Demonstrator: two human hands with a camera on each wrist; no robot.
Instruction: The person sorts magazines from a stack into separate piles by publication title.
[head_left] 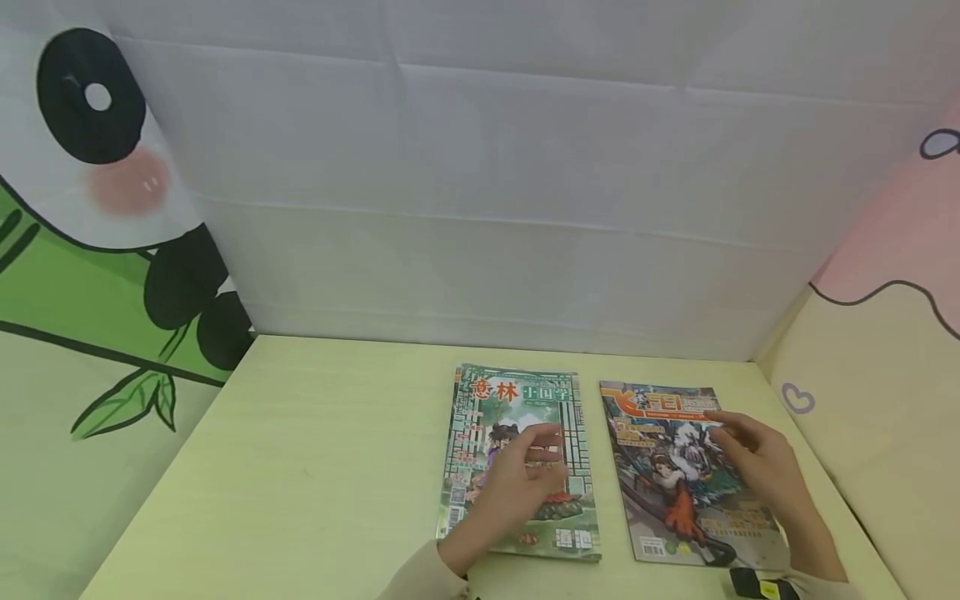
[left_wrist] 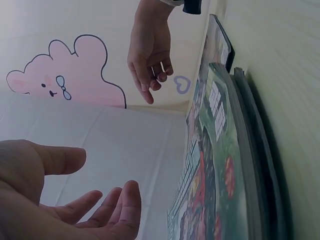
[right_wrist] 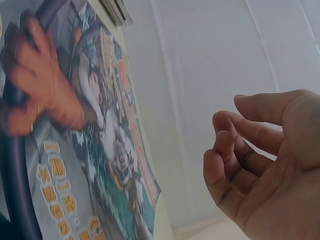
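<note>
Head view shows 2 hands over a pale bench [head_left: 322, 467]. Green-covered magazines lie in a stack [head_left: 465, 467] near its middle, and 1 darker magazine [head_left: 678, 467] lies just to the right, apart from the stack. Above the stack hangs the left hand [head_left: 527, 477], its fingers loosely bent and released, grasping nothing. Over the right side of the magazine is the right hand [head_left: 765, 467], its fingers curved but likewise released. Both wrist views show a gap between hand and covers. Behind the bench rises a creased white backdrop [head_left: 480, 208].
</note>
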